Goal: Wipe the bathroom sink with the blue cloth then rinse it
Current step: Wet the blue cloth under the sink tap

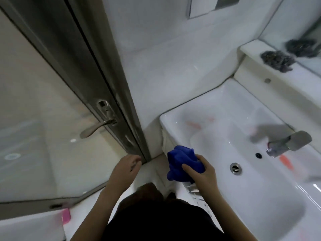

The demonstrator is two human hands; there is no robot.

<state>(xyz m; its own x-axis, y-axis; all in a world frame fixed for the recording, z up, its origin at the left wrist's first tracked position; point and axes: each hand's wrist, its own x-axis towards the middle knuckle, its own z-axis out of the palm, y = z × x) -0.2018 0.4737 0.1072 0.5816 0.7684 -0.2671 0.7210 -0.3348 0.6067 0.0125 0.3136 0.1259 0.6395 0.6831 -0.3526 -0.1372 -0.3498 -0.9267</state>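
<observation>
The blue cloth (180,159) is a deep-blue crumpled bunch (its texture is blurred). Its long axis runs away from the person, toward the wall. The right hand (202,173) grips it at the left front edge of the sink (191,108). The left hand (127,166) is relaxed and holds nothing.

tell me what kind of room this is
Very likely a bathroom: a white sink with a drain and a chrome faucet, a mirror behind it, and a glass door with a lever handle beside it.
</observation>
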